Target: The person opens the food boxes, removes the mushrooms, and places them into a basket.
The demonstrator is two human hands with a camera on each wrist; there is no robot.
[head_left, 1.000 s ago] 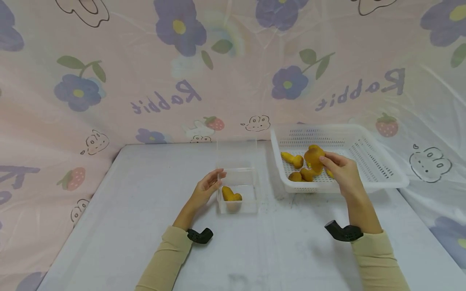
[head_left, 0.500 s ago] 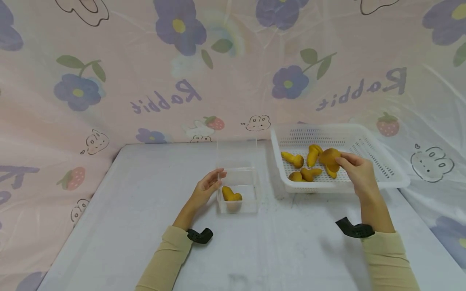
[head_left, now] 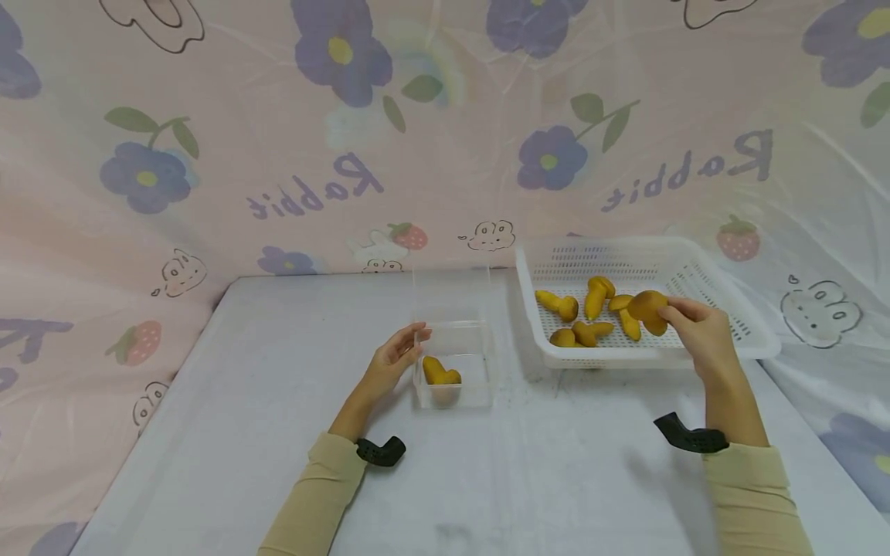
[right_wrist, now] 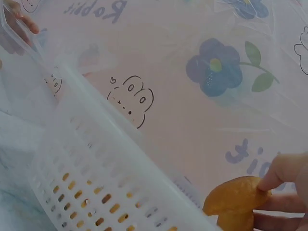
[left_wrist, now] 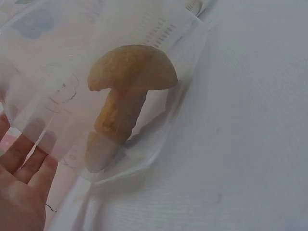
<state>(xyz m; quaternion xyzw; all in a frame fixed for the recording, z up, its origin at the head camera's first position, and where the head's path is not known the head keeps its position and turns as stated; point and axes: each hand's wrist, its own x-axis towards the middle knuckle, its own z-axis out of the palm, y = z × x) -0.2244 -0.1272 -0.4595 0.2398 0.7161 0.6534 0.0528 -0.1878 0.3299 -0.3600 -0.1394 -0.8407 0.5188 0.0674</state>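
My right hand pinches a yellow-brown mushroom by its cap between thumb and fingers, over the right half of the white basket. Its rounded cap shows beside the basket wall in the right wrist view. With fingers nearly straight, my left hand touches the left wall of a clear plastic box, fingertips at its rim. Inside that box lies one mushroom, its cap and stem seen through the wall in the left wrist view. The box's lid stands raised at the back.
Several more mushrooms lie scattered in the basket, mostly in its left half. The basket has slotted walls and stands at the table's back right. A printed curtain hangs behind the white table.
My right hand has moved right with the mushroom, from the middle of the basket's contents past them, uncovering mushrooms underneath. My left hand and the clear box have stayed in place.
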